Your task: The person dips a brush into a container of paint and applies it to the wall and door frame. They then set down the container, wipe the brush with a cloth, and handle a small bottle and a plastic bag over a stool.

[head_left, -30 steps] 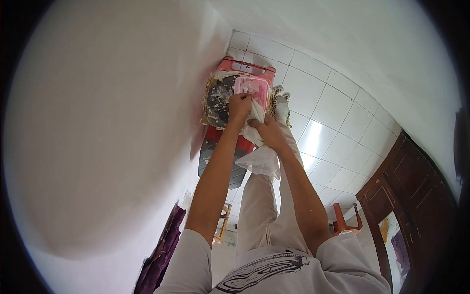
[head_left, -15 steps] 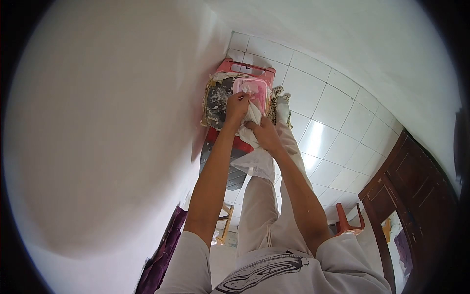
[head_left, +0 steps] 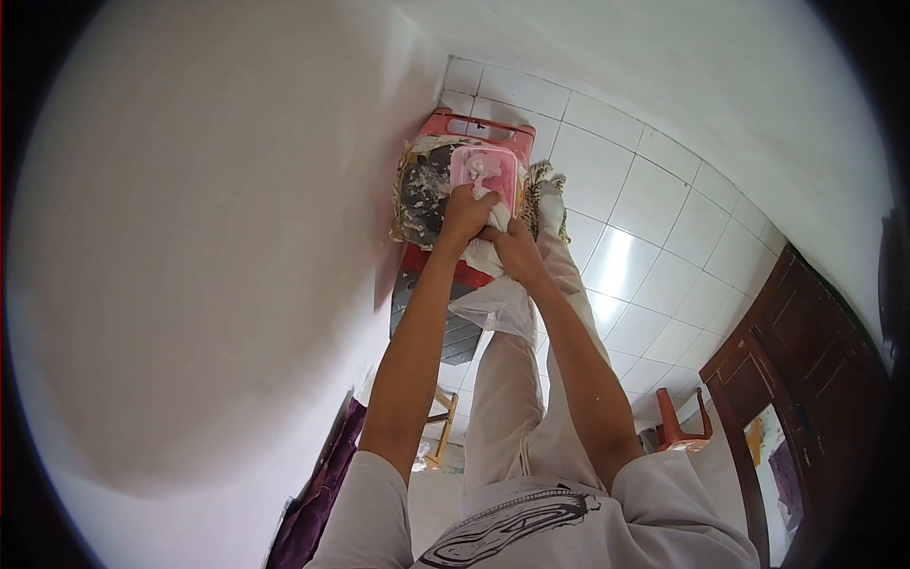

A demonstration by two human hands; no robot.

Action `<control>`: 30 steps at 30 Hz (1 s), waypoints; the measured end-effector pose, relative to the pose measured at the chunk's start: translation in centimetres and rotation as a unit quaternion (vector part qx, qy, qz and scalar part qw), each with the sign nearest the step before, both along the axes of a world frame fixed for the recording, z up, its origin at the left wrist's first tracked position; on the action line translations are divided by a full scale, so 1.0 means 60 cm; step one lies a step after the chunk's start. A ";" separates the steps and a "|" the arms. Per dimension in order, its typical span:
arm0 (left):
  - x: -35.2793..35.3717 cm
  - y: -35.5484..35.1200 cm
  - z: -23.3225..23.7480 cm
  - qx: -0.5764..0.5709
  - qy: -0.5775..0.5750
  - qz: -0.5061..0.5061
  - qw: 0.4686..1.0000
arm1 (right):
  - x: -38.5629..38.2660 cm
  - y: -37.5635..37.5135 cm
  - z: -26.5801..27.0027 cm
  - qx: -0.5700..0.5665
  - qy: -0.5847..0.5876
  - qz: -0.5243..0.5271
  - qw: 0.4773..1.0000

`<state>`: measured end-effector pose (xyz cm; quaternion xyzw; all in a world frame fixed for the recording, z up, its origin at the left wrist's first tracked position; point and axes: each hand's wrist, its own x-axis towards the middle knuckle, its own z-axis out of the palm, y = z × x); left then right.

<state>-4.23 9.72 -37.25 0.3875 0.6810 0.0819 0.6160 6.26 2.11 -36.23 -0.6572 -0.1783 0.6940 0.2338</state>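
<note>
A clear plastic bag (head_left: 497,216) packed with soft white material runs between my two hands, its loose see-through end hanging down by my knee. My left hand (head_left: 464,216) is wrapped around the upper part of the bag. Just below and to the right, my right hand (head_left: 515,251) squeezes the bag's lower part. Beyond my left hand is a pink square container (head_left: 458,161), with a lump of white paste (head_left: 483,167) in it. The tip of the bag is at the container, partly hidden by my fingers.
Under the container is a dark surface (head_left: 423,190) smeared with white bits, on a red plastic chair (head_left: 521,142). A grey slatted object (head_left: 445,332) lies nearer. A wall is close on the left. White floor tiles, a red stool (head_left: 681,431) and a brown wooden door (head_left: 806,332) are right.
My left hand has closed more fully around the bag, and my right hand has moved slightly up against it. The white lump in the container looks a little different in shape.
</note>
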 end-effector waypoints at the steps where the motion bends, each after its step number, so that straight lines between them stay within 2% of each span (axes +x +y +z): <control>1: 0.001 0.001 0.001 0.000 0.000 0.000 1.000 | 0.002 0.001 0.002 0.000 0.000 0.000 1.000; 6: 0.009 0.005 0.017 -0.012 0.046 -0.029 0.998 | 0.007 0.011 0.021 -0.002 0.033 -0.012 0.999; 10: -0.005 0.001 -0.024 -0.043 0.044 -0.079 0.995 | -0.001 -0.007 -0.024 -0.006 -0.004 0.010 1.000; 12: -0.003 -0.002 -0.026 0.015 0.082 -0.084 0.993 | -0.004 -0.009 -0.035 0.009 -0.011 0.005 1.000; 15: -0.001 0.006 -0.016 -0.014 0.078 -0.116 0.990 | 0.000 -0.006 -0.026 0.006 0.040 -0.009 0.999; 19: 0.006 0.005 -0.015 0.018 0.093 -0.123 0.988 | 0.006 0.001 -0.017 0.042 0.041 0.005 0.998; 22: 0.009 0.013 -0.013 -0.015 0.105 -0.119 0.987 | 0.006 0.004 -0.029 0.035 0.032 0.010 0.999; 25: 0.009 0.016 -0.015 0.019 0.122 -0.145 0.982 | 0.001 -0.003 -0.054 0.075 -0.018 0.011 0.997; 30: 0.012 0.019 -0.014 0.015 0.127 -0.133 0.983 | 0.000 0.007 -0.036 0.042 -0.043 0.028 0.998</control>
